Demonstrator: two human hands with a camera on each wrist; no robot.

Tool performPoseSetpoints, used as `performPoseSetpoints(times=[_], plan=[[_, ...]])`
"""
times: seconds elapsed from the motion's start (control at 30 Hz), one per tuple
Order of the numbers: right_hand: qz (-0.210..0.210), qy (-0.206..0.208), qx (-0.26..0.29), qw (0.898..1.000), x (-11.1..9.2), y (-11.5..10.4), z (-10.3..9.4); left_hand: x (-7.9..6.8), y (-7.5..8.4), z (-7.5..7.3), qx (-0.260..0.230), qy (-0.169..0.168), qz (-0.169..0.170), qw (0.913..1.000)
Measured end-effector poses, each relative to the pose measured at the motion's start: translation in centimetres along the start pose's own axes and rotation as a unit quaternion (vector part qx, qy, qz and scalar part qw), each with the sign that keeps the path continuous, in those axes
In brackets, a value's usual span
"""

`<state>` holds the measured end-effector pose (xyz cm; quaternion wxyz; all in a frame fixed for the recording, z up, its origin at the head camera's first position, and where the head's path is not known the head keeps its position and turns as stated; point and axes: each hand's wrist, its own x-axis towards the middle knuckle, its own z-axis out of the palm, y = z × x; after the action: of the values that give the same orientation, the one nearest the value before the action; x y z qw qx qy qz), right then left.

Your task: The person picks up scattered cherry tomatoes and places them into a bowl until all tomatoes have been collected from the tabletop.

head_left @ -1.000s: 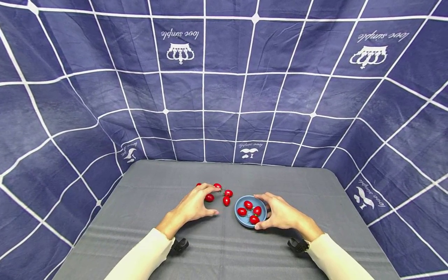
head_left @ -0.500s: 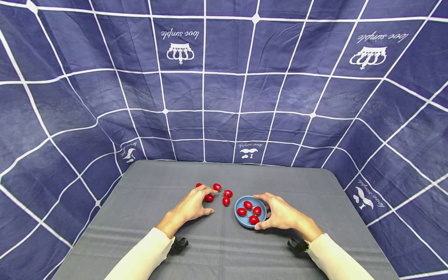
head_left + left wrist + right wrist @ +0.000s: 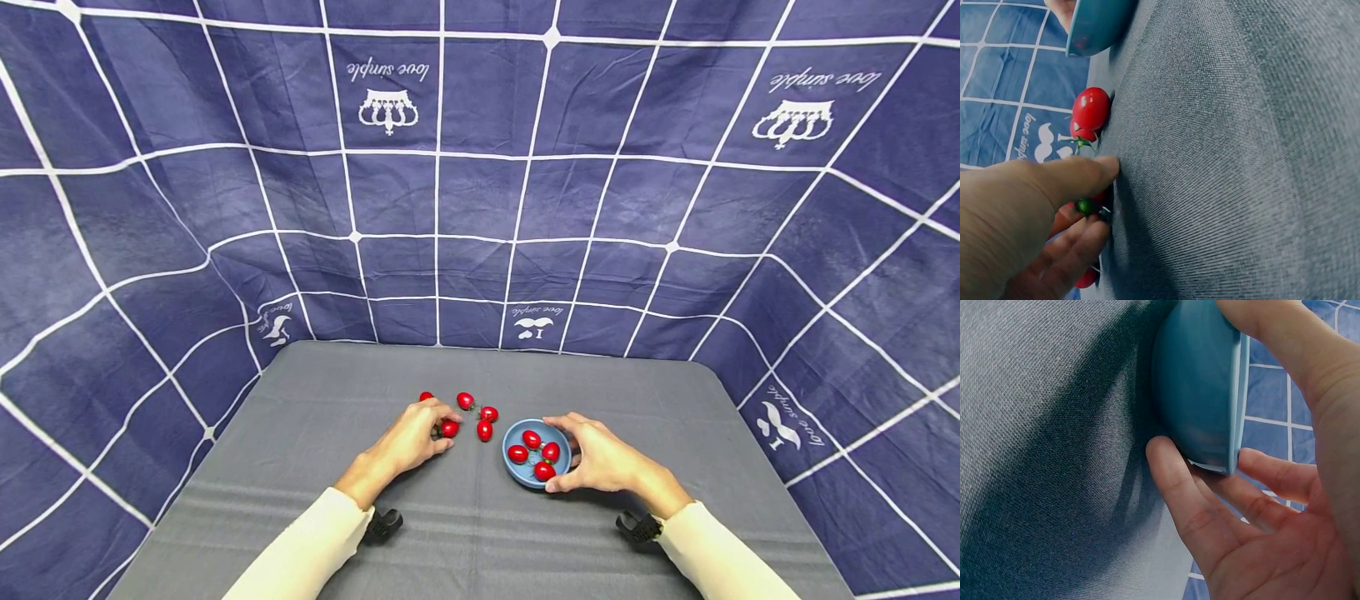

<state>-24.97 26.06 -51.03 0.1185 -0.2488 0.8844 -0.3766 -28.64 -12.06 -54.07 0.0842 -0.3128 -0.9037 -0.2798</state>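
My left hand [image 3: 408, 435] curls its thumb and fingers around a red cherry tomato [image 3: 449, 428] low on the table. In the left wrist view the tomato's green stem end [image 3: 1086, 206] shows between thumb and fingers, which hide most of the fruit. My right hand [image 3: 600, 457] holds a small blue bowl [image 3: 506, 458] at its right side, thumb on the near rim. The right wrist view shows fingers around the bowl's outer wall [image 3: 1194, 394]. Several cherry tomatoes [image 3: 532, 439] lie inside the bowl.
Loose cherry tomatoes lie between the hands: one at the back [image 3: 465, 401], one right of it [image 3: 489, 414], one nearer [image 3: 484, 431]. Another tomato [image 3: 426, 397] is partly hidden behind the left hand. A blue white-lined curtain [image 3: 480, 200] surrounds the grey table [image 3: 600, 383].
My left hand has drawn its thumb and fingers together and back to the left, closing around a tomato, which has turned and shifted slightly nearer. The right hand and bowl have stayed still.
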Motion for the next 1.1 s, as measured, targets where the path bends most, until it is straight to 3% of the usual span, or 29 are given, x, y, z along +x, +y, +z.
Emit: performPoseSetpoints(times=[0.6, 1.1], plan=[[-0.020, 0.008, -0.013, 1.000, -0.1, 0.0, 0.0, 0.1, 0.1, 0.2, -0.026, 0.001, -0.016, 0.9995], [-0.019, 0.005, 0.009, 1.000, -0.1, 0.0, 0.1, 0.4, 1.3, -0.3, -0.037, 0.015, -0.013, 0.9991]])
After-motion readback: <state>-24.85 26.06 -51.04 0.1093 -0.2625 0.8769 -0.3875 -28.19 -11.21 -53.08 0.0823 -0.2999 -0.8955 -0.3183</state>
